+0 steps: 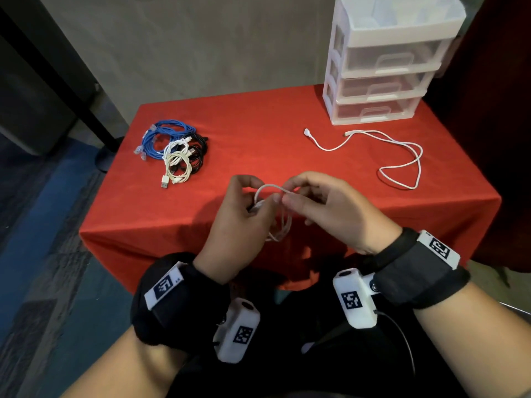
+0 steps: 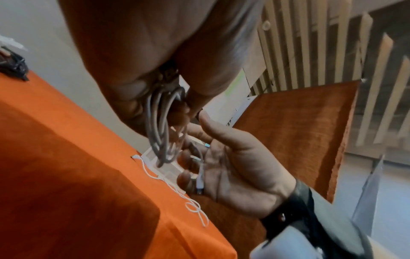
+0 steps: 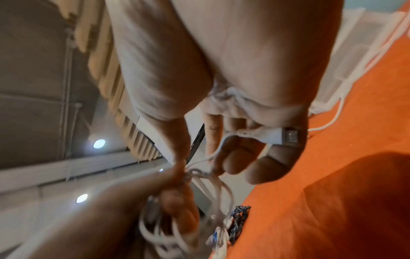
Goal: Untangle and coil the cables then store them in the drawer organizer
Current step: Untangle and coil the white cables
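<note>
A white USB cable (image 1: 275, 215), wound into a small coil, hangs between both hands above the near edge of the red table (image 1: 258, 133). My left hand (image 1: 254, 203) grips the coil's loops (image 2: 160, 129) in its curled fingers. My right hand (image 1: 288, 196) pinches a strand at the top of the coil. The cable's USB plug (image 3: 277, 136) lies across the right hand's curled fingers. A second white cable (image 1: 402, 156) lies loose and uncoiled on the table's right side. The white drawer organizer (image 1: 385, 81) stands at the back right, its clear drawers closed.
A pile of coiled cables (image 1: 175, 152), blue, black and white, sits on the table's left side. The red cloth hangs down over the table's front edge. A dark pole stands on the floor to the left.
</note>
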Action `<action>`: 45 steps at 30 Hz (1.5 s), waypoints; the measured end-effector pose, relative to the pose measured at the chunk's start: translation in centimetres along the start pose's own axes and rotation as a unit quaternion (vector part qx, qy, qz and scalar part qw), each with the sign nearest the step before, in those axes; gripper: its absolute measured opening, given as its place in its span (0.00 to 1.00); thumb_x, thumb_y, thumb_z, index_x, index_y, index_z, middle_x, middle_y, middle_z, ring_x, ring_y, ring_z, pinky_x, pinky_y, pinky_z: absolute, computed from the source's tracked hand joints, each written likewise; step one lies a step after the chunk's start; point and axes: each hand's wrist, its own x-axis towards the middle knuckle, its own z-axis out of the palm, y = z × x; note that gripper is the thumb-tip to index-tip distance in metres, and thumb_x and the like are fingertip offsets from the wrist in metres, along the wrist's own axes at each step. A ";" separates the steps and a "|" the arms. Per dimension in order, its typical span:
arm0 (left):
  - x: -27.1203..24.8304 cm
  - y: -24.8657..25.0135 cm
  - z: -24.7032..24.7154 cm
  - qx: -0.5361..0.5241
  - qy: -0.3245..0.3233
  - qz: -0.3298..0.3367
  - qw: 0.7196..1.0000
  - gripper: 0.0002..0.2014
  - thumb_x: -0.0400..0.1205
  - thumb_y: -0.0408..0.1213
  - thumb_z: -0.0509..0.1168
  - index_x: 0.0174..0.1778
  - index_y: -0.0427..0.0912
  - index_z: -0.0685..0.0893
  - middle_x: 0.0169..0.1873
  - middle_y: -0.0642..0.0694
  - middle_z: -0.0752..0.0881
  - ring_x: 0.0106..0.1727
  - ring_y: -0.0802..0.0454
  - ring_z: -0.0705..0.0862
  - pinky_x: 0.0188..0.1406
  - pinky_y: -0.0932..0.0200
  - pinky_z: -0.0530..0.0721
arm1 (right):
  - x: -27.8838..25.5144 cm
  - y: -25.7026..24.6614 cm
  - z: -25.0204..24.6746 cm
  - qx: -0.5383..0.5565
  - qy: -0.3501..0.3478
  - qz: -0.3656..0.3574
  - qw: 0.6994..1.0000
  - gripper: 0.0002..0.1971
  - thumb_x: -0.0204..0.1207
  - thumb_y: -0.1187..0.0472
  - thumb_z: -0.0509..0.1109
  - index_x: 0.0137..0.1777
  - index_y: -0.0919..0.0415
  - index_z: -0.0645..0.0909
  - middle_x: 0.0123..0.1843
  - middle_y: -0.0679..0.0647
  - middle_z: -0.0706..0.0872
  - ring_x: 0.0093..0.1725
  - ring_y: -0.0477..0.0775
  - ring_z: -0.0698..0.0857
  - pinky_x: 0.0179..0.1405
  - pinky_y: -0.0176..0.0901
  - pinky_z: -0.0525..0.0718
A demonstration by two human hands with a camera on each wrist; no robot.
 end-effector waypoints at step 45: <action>-0.6 1.0 -0.4 -0.160 -0.061 -0.073 0.982 0.12 0.93 0.37 0.54 0.44 0.43 0.75 0.27 0.52 0.64 0.24 0.60 0.61 0.29 0.64 0.60 | -0.5 -1.9 1.7 -0.056 0.014 0.018 0.998 0.08 0.75 0.70 0.73 0.51 0.58 0.84 0.36 0.51 0.90 0.31 0.46 0.83 0.33 0.46 0.79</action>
